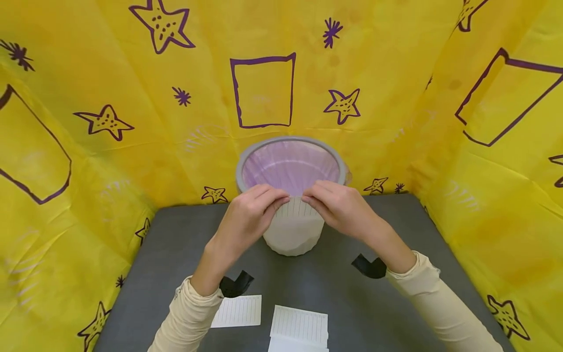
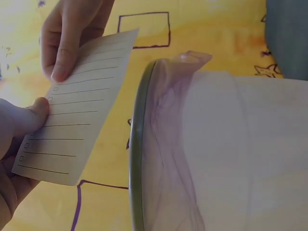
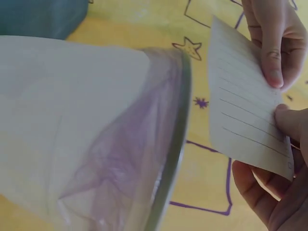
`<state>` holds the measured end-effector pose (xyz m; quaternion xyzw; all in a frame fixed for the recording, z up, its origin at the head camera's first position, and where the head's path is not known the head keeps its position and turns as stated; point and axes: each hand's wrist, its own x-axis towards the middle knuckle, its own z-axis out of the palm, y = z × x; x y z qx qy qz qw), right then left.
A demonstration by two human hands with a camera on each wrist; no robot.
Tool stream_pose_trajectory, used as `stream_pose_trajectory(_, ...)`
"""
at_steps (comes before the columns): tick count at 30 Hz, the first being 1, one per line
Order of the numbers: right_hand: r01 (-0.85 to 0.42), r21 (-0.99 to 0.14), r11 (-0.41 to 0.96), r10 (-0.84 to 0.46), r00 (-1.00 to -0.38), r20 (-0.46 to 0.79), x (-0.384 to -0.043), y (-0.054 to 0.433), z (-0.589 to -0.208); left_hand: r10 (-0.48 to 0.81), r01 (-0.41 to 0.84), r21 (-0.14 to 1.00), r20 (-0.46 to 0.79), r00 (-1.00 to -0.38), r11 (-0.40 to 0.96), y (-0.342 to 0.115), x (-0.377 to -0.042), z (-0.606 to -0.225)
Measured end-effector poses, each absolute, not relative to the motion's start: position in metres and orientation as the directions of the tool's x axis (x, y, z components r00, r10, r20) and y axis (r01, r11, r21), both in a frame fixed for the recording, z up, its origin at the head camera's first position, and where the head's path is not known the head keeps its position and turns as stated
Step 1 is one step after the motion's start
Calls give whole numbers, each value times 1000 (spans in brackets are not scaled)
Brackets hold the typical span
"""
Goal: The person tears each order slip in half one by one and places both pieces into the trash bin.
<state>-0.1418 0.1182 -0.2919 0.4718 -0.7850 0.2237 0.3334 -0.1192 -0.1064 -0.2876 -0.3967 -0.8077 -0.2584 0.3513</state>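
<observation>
Both hands pinch one edge of a lined paper sheet (image 1: 295,207) with small checkboxes along that edge. The left hand (image 1: 252,210) and the right hand (image 1: 340,208) hold it close together, thumbs on the near face. In the left wrist view the sheet (image 2: 82,110) hangs beside the rim of a white trash bin (image 2: 250,154). The right wrist view shows the sheet (image 3: 248,106) whole, apart from the bin (image 3: 72,120). A grey ring and a translucent purple bag (image 1: 292,164) line the bin's mouth, just beyond the hands.
On the dark grey table (image 1: 184,259) lie a lined sheet (image 1: 239,311) near the left forearm and overlapping lined sheets (image 1: 300,325) at the front edge. Yellow cloth walls (image 1: 211,107) with purple drawings surround the table at the back and both sides. Black straps hang under both wrists.
</observation>
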Motion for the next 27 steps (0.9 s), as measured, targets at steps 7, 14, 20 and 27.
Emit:
stream_pose_trajectory(7, -905, -110, 411, -595, -357, 720, -145, 123, -282, 441, 849, 146, 802, -402, 508, -101, -128, -284)
stream_pose_trajectory(14, -906, -269, 326, -596, -418, 686, -149, 129, -280, 438, 869, 95, 834, -336, 486, -98, -132, -288)
stream_pose_trajectory(20, -888, -363, 281, -591, -459, 664, -152, 132, -280, 441, 869, 46, 847, -295, 492, -97, -133, -291)
stream_pose_trajectory(27, -848, -463, 258, -582, -519, 626, -151, 134, -282, 439, 866, -26, 869, -227, 499, -97, -133, -299)
